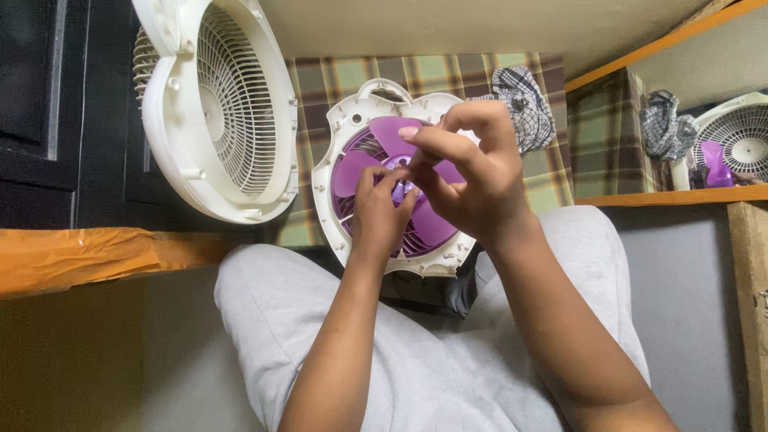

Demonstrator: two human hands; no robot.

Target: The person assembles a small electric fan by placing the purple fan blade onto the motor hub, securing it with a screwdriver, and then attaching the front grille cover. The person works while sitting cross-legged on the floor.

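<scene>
A white fan housing with a purple fan blade in it lies on my lap, tilted toward me. My left hand pinches at the hub in the middle of the blade. My right hand is over the blade with its fingers bent down to the same hub; fingertips of both hands meet there. What they pinch is too small to tell. My grey trousers fill the lower part of the view.
A white fan grille cover leans at the upper left against a dark cabinet. A plaid cloth lies under the fan. A checked rag sits beyond. A mirror at right reflects the scene. Orange edging at left.
</scene>
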